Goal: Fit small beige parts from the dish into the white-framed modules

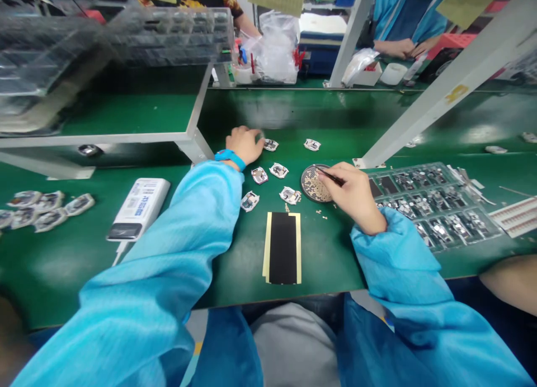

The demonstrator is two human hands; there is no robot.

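My left hand (pixel 245 145), a blue band at its wrist, is at the back of the bench with thumb and forefinger apart. Its fingertips come up to the left end of a small white watch-like housing (pixel 271 145); whether they touch is blurred. In my right hand (pixel 352 194) are dark tweezers (pixel 333 177), their tip over a round dish (pixel 308 194) of tiny tan parts. Between my hands lie several similar housings (pixel 278 170), one of them (pixel 289 195) beside loose tan bits. A black pad (pixel 283 247) on yellowish sheets lies nearer me.
A clear compartment tray (pixel 444 236) of small parts is to the right. At left are a white power bank (pixel 140 208) with a cable and several more housings (pixel 50 211). A metal-legged shelf (pixel 126 116) and a slanted post (pixel 419 96) rise from the bench. Other people sit opposite.
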